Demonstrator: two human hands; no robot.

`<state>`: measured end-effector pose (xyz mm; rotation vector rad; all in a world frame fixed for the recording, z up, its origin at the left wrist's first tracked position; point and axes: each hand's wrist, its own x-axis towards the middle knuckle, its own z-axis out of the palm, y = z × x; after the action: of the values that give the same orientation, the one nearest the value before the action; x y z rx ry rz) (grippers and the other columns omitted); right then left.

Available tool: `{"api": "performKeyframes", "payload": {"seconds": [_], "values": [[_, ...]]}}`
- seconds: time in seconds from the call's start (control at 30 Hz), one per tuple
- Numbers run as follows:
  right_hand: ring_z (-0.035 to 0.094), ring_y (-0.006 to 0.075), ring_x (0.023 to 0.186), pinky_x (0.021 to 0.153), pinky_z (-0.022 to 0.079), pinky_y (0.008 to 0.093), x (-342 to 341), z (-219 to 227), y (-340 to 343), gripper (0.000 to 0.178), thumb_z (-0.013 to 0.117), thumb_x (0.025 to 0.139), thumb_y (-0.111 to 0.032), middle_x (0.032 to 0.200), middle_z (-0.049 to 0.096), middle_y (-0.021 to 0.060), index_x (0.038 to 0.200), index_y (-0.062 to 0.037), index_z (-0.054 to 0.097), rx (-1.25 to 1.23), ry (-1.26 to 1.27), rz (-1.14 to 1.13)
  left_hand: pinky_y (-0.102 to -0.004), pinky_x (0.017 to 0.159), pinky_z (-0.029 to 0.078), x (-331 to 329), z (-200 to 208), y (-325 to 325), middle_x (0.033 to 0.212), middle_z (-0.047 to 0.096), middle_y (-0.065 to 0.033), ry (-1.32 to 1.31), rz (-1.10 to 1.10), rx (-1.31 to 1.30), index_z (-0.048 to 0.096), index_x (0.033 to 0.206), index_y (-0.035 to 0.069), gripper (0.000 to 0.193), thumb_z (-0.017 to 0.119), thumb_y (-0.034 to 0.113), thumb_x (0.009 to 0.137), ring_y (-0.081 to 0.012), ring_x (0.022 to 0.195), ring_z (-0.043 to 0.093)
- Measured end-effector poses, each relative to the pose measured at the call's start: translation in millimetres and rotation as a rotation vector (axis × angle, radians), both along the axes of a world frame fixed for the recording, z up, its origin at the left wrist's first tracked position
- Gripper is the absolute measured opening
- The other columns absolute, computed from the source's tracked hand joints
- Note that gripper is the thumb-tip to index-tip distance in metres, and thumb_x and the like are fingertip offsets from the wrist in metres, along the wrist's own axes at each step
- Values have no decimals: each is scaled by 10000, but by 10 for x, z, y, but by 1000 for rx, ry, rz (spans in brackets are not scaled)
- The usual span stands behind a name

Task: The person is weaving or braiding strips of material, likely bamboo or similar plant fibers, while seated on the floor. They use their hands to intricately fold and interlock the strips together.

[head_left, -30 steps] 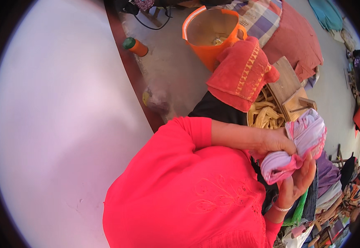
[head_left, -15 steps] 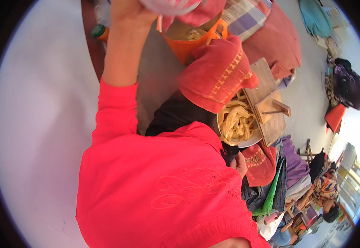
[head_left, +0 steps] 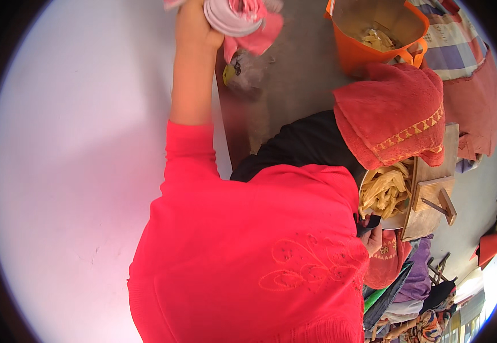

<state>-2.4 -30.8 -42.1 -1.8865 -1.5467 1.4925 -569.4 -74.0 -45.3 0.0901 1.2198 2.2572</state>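
My left arm, in a bright pink sleeve, stretches up to the top edge. Its hand (head_left: 198, 26) is closed on a pale, round, cup-like thing (head_left: 231, 18) with pink cloth (head_left: 260, 37) around it; its fingers are partly hidden. Low beside my body, my right hand (head_left: 372, 235) pinches a small black strip-like thing (head_left: 368, 225) whose kind I cannot make out. Right above that hand lies a pale bowl (head_left: 396, 220) of yellowish, limp strips (head_left: 387, 190). A wooden board (head_left: 425, 200) with a block and peg lies across the bowl's far side.
A red towel (head_left: 394, 108) covers my knee. An orange bucket (head_left: 354, 57) with yellowish pieces stands beyond it, next to checked cloth (head_left: 451, 43). A white wall (head_left: 77, 143) fills the left. Crumpled clear plastic (head_left: 251, 71) lies near its dark base. Other people sit at the lower right.
The whole view has swung, so the bowl, towel and bucket now appear farther right. My left hand still holds the pale round thing and pink cloth, which show more fully. My right hand stays beside the bowl.
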Motion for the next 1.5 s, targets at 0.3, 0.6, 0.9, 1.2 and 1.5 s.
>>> {"api": "performKeyframes", "payload": {"seconds": [0.3,0.6,0.9,1.2,1.5], "values": [[541,80,778,706,456,221,-31,-69,14,234,566,940,-99,907,633,31,1142,13,604,26,39,45,-393,758,570,243,-370,-319,1076,620,-156,140,397,-315,507,1162,-69,400,536,-79,764,-264,939,645],[584,101,841,745,473,229,-1,-88,-42,236,576,912,-26,925,642,57,1139,37,594,34,47,49,-308,693,536,578,428,1043,1004,627,-78,530,28,180,610,1023,-45,255,580,-55,769,-154,866,624],[618,156,900,803,474,252,90,-7,-217,291,493,873,70,991,672,109,1142,29,597,209,-63,14,-386,874,480,1082,-775,2580,1083,629,-176,968,-130,-424,492,1219,-1,529,664,115,732,-305,1009,606],[615,147,855,766,478,253,72,40,-283,203,531,910,2,935,665,100,1097,30,607,243,-46,-52,-429,910,471,926,-1903,2424,1199,599,-200,1133,-1116,-1321,531,1259,54,502,579,291,818,-360,1131,565],[647,233,799,721,495,300,46,96,-224,136,561,888,-11,871,651,160,1009,26,612,350,-120,-4,-371,917,462,680,-2197,2649,1226,592,-173,1274,-695,-1232,509,1286,11,500,431,359,935,-336,1126,565]]}}
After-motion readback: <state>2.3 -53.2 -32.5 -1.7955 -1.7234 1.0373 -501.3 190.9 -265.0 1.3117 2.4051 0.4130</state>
